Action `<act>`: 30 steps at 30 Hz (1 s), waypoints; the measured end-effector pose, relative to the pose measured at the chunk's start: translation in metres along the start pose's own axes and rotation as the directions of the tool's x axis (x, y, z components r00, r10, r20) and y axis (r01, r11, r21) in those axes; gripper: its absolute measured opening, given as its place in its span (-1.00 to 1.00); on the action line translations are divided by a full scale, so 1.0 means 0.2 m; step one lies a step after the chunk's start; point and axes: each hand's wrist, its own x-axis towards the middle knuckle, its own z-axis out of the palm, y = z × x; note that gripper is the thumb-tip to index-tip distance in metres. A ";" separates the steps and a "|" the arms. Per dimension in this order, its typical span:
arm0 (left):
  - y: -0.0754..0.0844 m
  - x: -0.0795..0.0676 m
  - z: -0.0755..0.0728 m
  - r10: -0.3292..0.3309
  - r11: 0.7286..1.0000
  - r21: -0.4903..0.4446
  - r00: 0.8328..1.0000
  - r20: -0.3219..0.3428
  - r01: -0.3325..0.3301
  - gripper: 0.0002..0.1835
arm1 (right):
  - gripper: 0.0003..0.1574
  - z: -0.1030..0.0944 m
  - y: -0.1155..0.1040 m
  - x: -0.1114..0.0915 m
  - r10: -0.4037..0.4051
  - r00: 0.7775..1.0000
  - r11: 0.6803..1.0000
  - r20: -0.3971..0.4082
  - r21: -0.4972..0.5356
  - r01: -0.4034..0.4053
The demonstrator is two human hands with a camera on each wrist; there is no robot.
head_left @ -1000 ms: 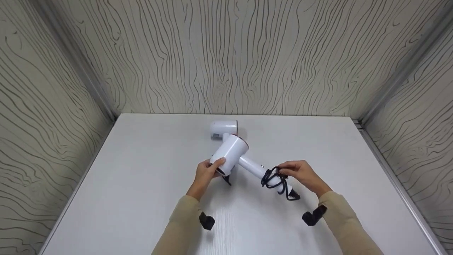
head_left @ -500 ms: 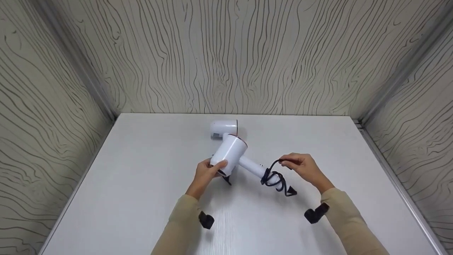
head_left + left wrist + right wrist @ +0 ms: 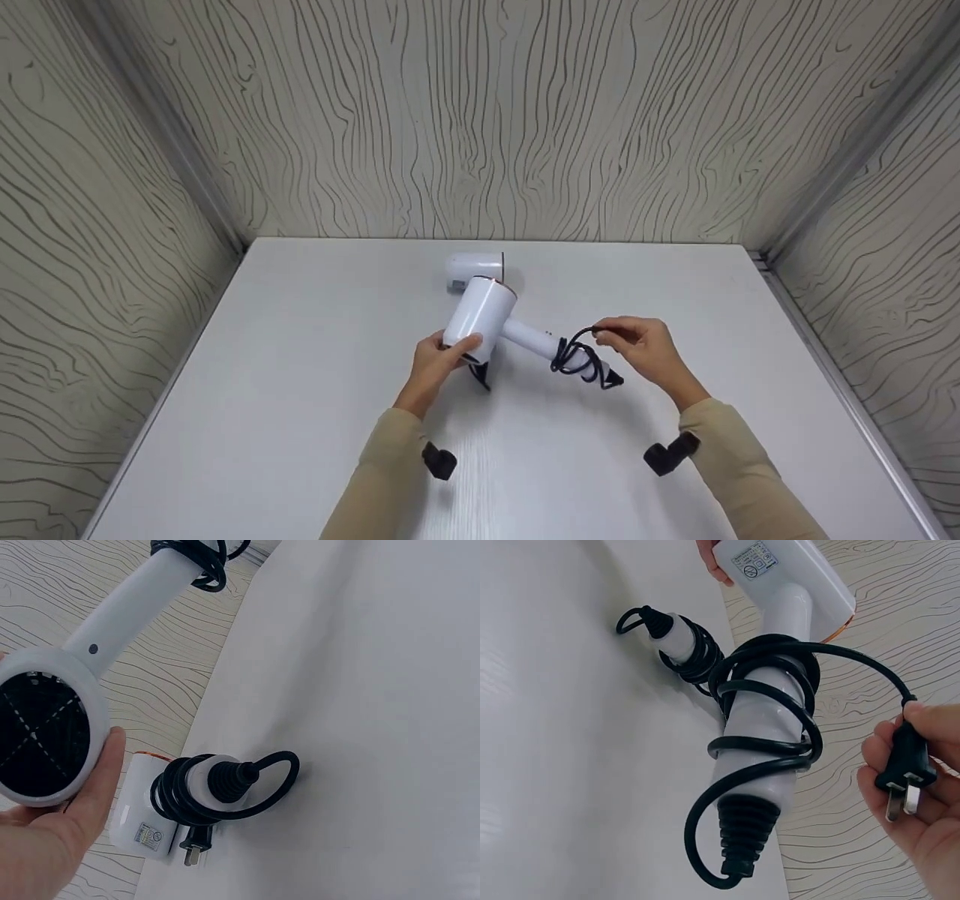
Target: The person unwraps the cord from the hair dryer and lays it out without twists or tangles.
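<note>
One hair dryer (image 3: pixel 517 333): left grip (image 3: pixel 437 363) holds barrel (image 3: pixel 481 310), right grip (image 3: pixel 643 349) pinches plug (image 3: pixel 906 761) beside handle (image 3: pixel 535 340).

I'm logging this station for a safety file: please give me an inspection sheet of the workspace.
Surface: white table, bearing a second hair dryer.
Job's things: held hair dryer, raised, partly hiding the second one.
Clutter: nothing seen.
Hands: left hand grips the held hair dryer; right hand pinches its plug.
Cables: held dryer's black cord wound round its handle; other cord also coiled.
Surroundings: wood-grain-patterned walls.
</note>
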 end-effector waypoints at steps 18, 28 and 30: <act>0.02 0.01 0.02 0.089 0.995 -0.025 0.967 -0.239 -0.098 -0.31 | -0.68 -0.06 0.00 -0.07 -0.057 0.954 0.987 0.295 0.162 0.010; 0.05 0.01 0.02 0.066 0.987 -0.122 0.947 -0.313 -0.109 -0.42 | -0.73 -0.05 0.06 -0.09 -0.110 0.903 0.980 0.416 0.196 0.028; 0.05 0.01 0.01 0.056 0.984 -0.141 0.947 -0.317 -0.105 -0.42 | -0.74 -0.04 0.08 -0.10 -0.103 0.890 0.983 0.445 0.180 0.024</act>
